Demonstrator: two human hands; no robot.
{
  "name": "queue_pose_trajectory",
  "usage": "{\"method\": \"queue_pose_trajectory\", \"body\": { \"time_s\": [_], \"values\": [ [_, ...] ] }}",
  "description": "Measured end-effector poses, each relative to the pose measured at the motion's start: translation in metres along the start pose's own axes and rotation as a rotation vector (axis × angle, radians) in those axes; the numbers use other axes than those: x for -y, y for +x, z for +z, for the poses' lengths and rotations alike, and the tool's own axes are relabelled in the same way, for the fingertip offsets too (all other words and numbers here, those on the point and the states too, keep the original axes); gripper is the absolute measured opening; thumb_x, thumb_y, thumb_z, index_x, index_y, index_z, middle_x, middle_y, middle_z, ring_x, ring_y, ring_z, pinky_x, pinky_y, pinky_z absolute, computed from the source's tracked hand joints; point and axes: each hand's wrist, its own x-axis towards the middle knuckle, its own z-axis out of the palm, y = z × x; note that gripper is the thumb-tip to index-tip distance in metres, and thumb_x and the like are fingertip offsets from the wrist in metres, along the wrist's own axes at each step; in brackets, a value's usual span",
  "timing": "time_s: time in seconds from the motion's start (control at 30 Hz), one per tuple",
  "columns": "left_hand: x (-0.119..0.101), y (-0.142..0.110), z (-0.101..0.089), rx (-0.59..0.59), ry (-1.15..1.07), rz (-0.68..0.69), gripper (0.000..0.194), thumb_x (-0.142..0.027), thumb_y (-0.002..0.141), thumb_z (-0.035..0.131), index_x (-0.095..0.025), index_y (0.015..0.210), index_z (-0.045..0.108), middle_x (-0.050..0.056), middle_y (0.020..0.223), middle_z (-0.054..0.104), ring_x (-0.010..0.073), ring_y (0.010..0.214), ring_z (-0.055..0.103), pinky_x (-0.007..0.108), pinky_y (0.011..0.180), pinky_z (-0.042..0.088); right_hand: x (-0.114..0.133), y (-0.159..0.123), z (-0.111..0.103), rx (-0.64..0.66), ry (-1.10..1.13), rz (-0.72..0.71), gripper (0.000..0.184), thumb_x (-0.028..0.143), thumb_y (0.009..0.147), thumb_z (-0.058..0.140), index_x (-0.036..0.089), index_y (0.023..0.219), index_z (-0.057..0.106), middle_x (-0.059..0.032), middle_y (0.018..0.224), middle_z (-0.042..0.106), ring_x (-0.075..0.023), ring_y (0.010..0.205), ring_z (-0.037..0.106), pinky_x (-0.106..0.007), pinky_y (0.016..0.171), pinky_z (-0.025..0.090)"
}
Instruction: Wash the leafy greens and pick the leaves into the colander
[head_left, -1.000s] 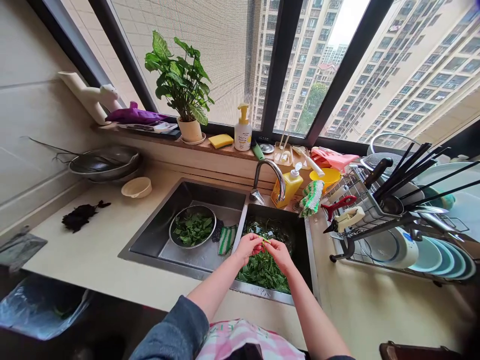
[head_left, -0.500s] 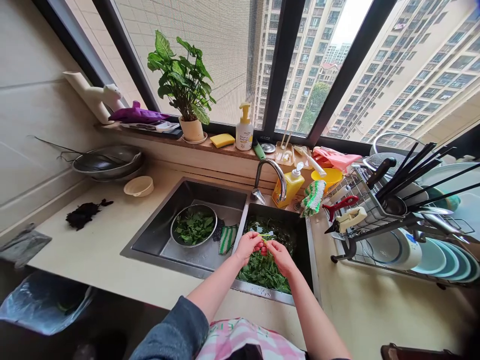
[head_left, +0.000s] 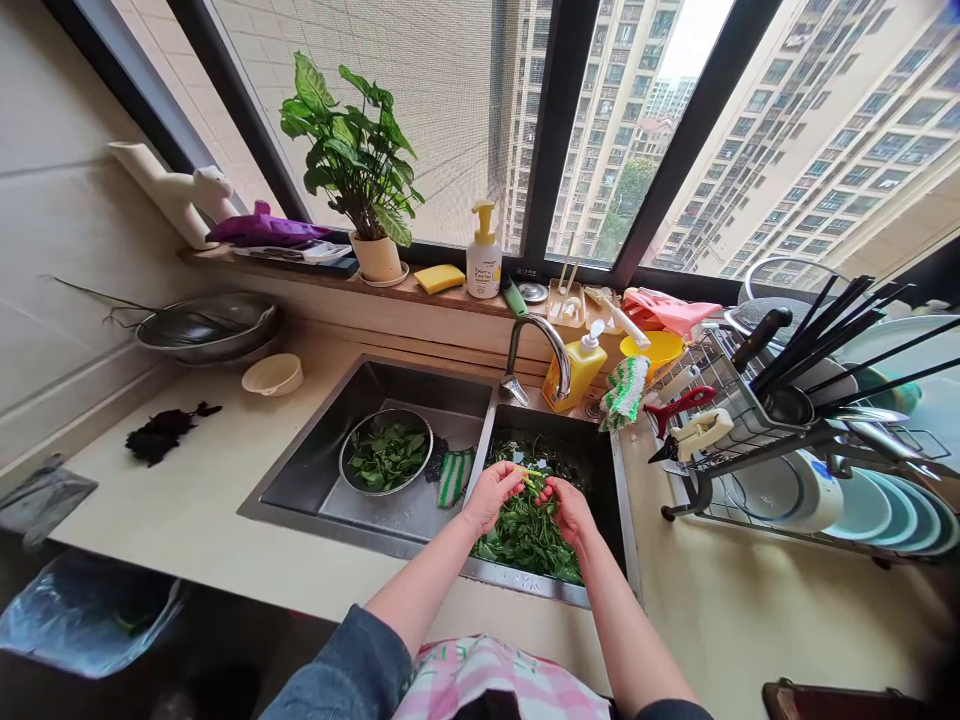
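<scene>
Over the right sink basin, my left hand (head_left: pixel 495 492) pinches a thin pale-green stem (head_left: pixel 533 473) that sticks out to the right. A little to its right is my right hand (head_left: pixel 570 508), its fingers curled in a pinch; whatever is between them blends with the greens behind. Below both hands, a heap of leafy greens (head_left: pixel 525 545) lies in the right basin (head_left: pixel 611 510), partly in water. In the left basin (head_left: pixel 300 480) stands a round metal strainer (head_left: pixel 343 470) holding picked leaves (head_left: pixel 390 455).
A green-striped scrub cloth (head_left: pixel 454 478) lies beside the strainer. The faucet (head_left: pixel 541 325) arches over the right basin, with a yellow soap bottle (head_left: pixel 577 370) behind. To the right stands a loaded dish rack (head_left: pixel 720 460). A small beige bowl (head_left: pixel 272 376) sits on the left counter.
My hands, which met at the stem, have drawn apart, the right hand moving slightly to the right. The stem stays in my left hand. The view has shifted slightly.
</scene>
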Motion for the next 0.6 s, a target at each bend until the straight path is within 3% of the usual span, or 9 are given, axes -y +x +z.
{"method": "queue_pose_trajectory", "body": {
  "time_s": [0.17, 0.27, 0.33, 0.47, 0.6],
  "values": [
    [0.004, 0.001, -0.016, -0.053, 0.209, -0.147, 0.019, -0.025, 0.07, 0.058, -0.018, 0.085, 0.048, 0.001, 0.064, 0.063, 0.0117, 0.063, 0.057, 0.022, 0.06, 0.04, 0.008, -0.007, -0.01, 0.096, 0.186, 0.044, 0.019, 0.029, 0.062, 0.072, 0.02, 0.073, 0.059, 0.0047, 0.058, 0.056, -0.0107, 0.057, 0.055, -0.025, 0.056, 0.047],
    [0.018, 0.0, -0.014, 0.061, 0.301, -0.165, 0.026, -0.021, 0.067, 0.059, -0.018, 0.092, 0.051, -0.003, 0.061, 0.058, 0.0099, 0.057, 0.053, 0.02, 0.054, 0.035, 0.008, -0.011, -0.01, 0.14, 0.227, 0.063, 0.022, 0.028, 0.062, 0.073, 0.02, 0.079, 0.06, 0.003, 0.064, 0.06, -0.0122, 0.063, 0.059, -0.026, 0.058, 0.049],
    [0.025, 0.0, -0.009, 0.099, 0.322, -0.125, 0.024, -0.026, 0.066, 0.062, -0.017, 0.087, 0.053, -0.003, 0.061, 0.056, 0.0091, 0.056, 0.05, 0.019, 0.052, 0.034, 0.007, -0.014, -0.007, 0.147, 0.188, 0.072, 0.026, 0.029, 0.062, 0.074, 0.02, 0.082, 0.06, 0.0014, 0.07, 0.063, -0.0135, 0.067, 0.061, -0.027, 0.061, 0.05],
    [0.028, 0.002, -0.004, 0.042, 0.328, -0.138, 0.025, -0.037, 0.065, 0.064, -0.017, 0.067, 0.049, -0.005, 0.054, 0.049, 0.0078, 0.048, 0.045, 0.02, 0.049, 0.03, 0.003, -0.019, -0.003, 0.157, 0.054, 0.067, 0.032, 0.036, 0.063, 0.072, 0.02, 0.088, 0.059, -0.002, 0.081, 0.067, -0.0163, 0.076, 0.064, -0.029, 0.068, 0.05],
    [0.023, 0.006, -0.014, -0.039, 0.251, -0.159, 0.02, -0.031, 0.066, 0.063, -0.017, 0.066, 0.048, -0.004, 0.057, 0.053, 0.0064, 0.049, 0.044, 0.018, 0.048, 0.03, 0.002, -0.016, -0.016, 0.088, 0.123, -0.022, 0.032, 0.036, 0.063, 0.072, 0.022, 0.088, 0.059, -0.0009, 0.081, 0.068, -0.0173, 0.082, 0.063, -0.028, 0.067, 0.05]
  ]
}}
